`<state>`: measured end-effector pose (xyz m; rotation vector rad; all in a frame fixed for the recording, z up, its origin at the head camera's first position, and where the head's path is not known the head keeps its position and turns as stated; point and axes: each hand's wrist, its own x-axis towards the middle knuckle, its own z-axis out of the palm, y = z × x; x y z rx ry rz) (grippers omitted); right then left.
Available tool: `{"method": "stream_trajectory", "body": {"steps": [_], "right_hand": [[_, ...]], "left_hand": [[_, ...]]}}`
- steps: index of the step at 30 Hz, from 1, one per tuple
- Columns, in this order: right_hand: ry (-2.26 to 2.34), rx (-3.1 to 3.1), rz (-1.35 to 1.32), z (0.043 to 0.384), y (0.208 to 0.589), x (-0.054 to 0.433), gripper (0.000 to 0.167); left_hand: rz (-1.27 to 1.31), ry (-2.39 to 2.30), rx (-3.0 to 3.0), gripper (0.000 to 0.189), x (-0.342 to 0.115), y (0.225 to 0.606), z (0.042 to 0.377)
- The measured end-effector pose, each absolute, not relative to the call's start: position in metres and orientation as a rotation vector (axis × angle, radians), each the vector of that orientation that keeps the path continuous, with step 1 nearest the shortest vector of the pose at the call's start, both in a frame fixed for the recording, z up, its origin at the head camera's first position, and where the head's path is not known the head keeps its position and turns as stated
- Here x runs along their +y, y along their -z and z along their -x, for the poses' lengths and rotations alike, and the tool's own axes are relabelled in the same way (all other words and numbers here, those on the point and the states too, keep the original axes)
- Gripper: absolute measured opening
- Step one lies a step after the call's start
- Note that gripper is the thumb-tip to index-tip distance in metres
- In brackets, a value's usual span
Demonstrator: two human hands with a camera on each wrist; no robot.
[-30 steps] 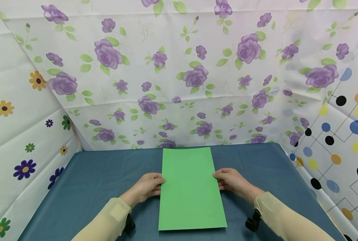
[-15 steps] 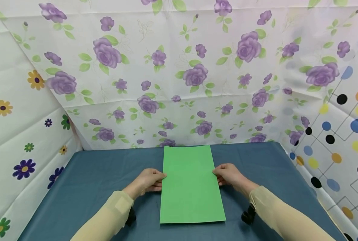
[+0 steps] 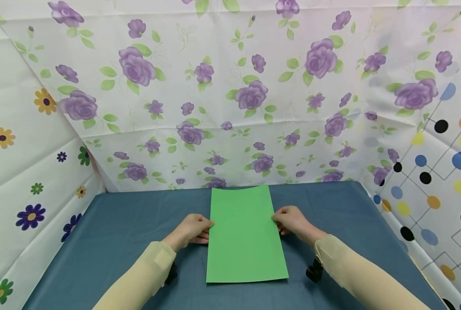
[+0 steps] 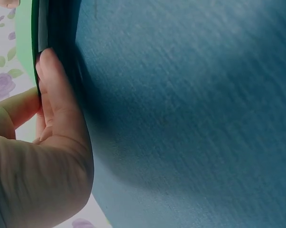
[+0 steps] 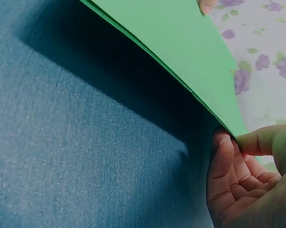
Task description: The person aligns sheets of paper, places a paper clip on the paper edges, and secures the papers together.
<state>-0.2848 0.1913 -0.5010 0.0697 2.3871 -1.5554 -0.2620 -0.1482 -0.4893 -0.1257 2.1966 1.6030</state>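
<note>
A flat green rectangular sheet, like card or paper, is held lengthwise over the blue cloth. My left hand pinches its left edge, thumb on top and fingers beneath. On the opposite edge my right hand has the same kind of pinch. In the right wrist view the near edge of the green sheet shows more than one thin layer, and a dark shadow falls below it. The left wrist view shows a pale strip along the underside, just above my fingertips.
Dark blue cloth covers the table. A white cloth with purple flowers hangs behind it. Side cloths stand on both flanks, one with daisies, the other with coloured dots. Black wrist cameras sit under the sleeves.
Both hands have carried the green sheet a little away from the body, toward the back of the table. The grip on each edge stays the same.
</note>
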Motion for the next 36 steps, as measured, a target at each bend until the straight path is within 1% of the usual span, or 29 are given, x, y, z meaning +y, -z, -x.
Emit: {"method": "stream_trajectory", "body": {"steps": [14,24,29,36], "right_hand": [[1.490,2.473,-0.053,0.288,0.507,0.189,0.017],[1.355,2.564,-0.029,0.286,0.510,0.188,0.024],[1.279,2.600,-0.018,0.285,0.509,0.187,0.028],[1.173,2.659,0.014,0.287,0.510,0.186,0.030]], "left_hand": [[0.121,-1.526,2.254,0.023,-0.147,0.487,0.264],[0.080,-1.470,2.316,0.027,-0.144,0.489,0.263],[0.036,-1.431,2.366,0.033,-0.143,0.493,0.263],[0.031,-1.367,2.409,0.033,-0.142,0.495,0.265]]}}
